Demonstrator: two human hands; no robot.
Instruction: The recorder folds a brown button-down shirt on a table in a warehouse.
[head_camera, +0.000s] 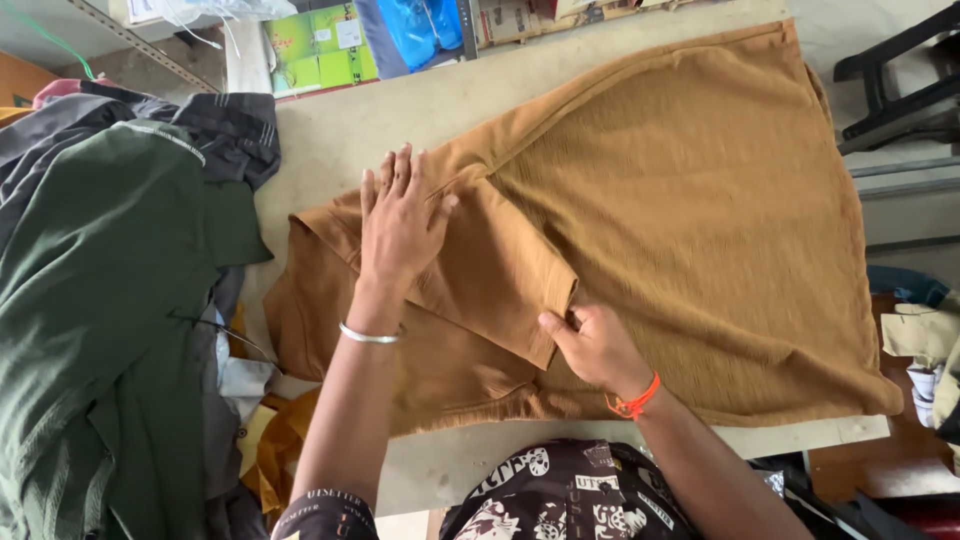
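Both your hands work the brown shirt (680, 220) spread on the table (330, 130): left hand (400, 225) flat and unclenched on its folded sleeve (490, 275), right hand (595, 345) pinching that sleeve's hem, the cloth likely soft, light, limp.
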